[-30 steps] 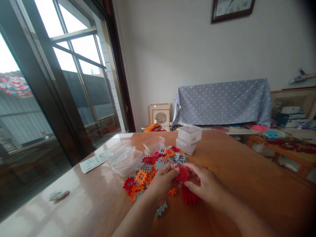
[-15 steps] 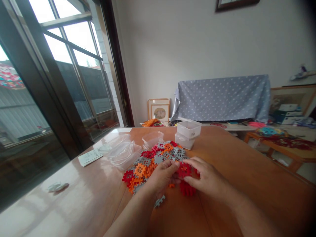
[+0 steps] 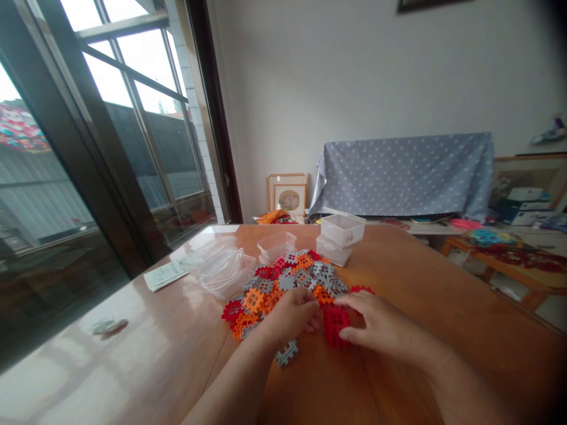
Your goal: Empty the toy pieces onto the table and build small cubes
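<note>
Red square interlocking tiles [image 3: 335, 326] form a small stack on the table in front of me. My right hand [image 3: 376, 319] spans the stack's right side, thumb low and fingers above, and touches it. Just left of it is my left hand [image 3: 299, 313], fingers curled in; whatever they may hold is hidden. Behind both hands spreads a pile of grey, orange and red tiles [image 3: 254, 300] with window-like openings and notched edges. A grey tile [image 3: 287, 353] lies apart, by my left wrist. Beyond my right fingers another red tile [image 3: 362, 290] shows.
Clear plastic containers and lids [image 3: 225, 274] lie left of the pile, another clear container [image 3: 277, 248] behind it. Two stacked boxes [image 3: 342, 231] stand at the back. A written paper [image 3: 166, 276] and a crumpled item [image 3: 108, 325] lie on the left of the wooden table [image 3: 168, 360].
My hands have moved apart slightly. The red tile they held up between them is now down at the stack under my right hand. The view has shifted a little.
</note>
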`<state>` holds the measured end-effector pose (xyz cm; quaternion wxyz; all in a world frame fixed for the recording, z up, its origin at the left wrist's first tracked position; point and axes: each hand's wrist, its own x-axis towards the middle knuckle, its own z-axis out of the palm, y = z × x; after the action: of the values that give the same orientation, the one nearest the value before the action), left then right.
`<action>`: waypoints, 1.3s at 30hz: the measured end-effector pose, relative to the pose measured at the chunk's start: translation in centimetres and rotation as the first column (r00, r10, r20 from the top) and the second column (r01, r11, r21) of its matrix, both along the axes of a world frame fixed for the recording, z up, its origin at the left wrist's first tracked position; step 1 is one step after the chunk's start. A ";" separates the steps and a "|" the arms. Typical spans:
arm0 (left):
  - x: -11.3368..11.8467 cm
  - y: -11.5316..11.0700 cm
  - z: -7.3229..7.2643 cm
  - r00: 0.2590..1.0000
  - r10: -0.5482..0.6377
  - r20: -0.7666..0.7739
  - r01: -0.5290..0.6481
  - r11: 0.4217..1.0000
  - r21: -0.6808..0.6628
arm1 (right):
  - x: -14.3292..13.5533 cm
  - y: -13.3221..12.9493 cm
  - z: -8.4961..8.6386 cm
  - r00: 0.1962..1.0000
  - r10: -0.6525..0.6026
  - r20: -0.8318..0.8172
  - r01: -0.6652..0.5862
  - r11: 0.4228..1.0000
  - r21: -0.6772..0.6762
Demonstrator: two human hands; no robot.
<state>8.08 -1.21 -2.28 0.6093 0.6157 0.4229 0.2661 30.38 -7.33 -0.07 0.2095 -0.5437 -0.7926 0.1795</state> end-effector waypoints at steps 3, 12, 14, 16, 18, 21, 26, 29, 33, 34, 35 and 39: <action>0.1 -0.3 0.2 0.997 -0.054 -0.049 0.055 0.998 0.014 | -0.2 -0.2 0.3 1.000 0.020 0.012 -0.019 0.999 -0.033; 0.2 -0.9 0.7 0.995 -0.075 -0.071 0.077 0.997 0.018 | 0.1 -0.2 0.1 1.000 0.005 -0.003 -0.005 0.997 -0.077; 0.0 -0.7 0.6 0.996 -0.067 -0.067 0.070 0.997 0.035 | 0.2 -0.1 -0.1 1.000 -0.003 -0.022 0.001 0.997 -0.080; -0.3 -0.2 0.6 0.998 -0.024 -0.051 0.028 0.996 0.088 | 0.3 0.0 -0.1 0.998 -0.037 -0.048 0.034 0.997 -0.063; -1.0 0.7 0.6 0.997 0.069 -0.045 -0.059 0.981 0.185 | 0.4 0.2 -0.1 0.994 -0.081 -0.075 0.079 0.996 -0.030; -2.6 2.2 0.6 0.960 0.269 -0.076 -0.221 0.896 0.386 | 0.6 0.4 -0.1 0.987 -0.113 -0.111 0.115 0.993 0.011; -5.6 3.9 1.2 0.821 0.542 -0.181 -0.336 0.714 0.615 | 0.7 1.0 -0.5 0.983 -0.112 -0.144 0.120 0.992 0.045; -6.6 4.1 1.5 0.729 0.619 -0.292 -0.265 0.649 0.713 | 0.7 1.3 -0.8 0.979 -0.136 -0.150 0.146 0.988 0.056; -6.4 3.8 1.2 0.611 0.640 -0.466 -0.131 0.662 0.738 | 0.5 1.4 -1.1 0.976 -0.145 -0.163 0.159 0.985 0.072; -6.2 3.8 0.9 0.581 0.635 -0.509 -0.102 0.678 0.728 | 0.5 1.4 -1.1 0.976 -0.146 -0.162 0.159 0.985 0.070; -6.0 3.7 0.6 0.556 0.627 -0.546 -0.077 0.693 0.717 | 0.4 1.4 -1.2 0.976 -0.146 -0.159 0.159 0.985 0.068; -5.4 3.9 -0.6 0.494 0.605 -0.624 -0.028 0.728 0.685 | 0.3 1.6 -1.5 0.980 -0.141 -0.141 0.150 0.987 0.055</action>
<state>2.64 2.65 -2.85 0.0512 0.7265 0.6609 0.1810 30.71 -5.71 -1.60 0.2937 -0.5796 -0.7398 0.1745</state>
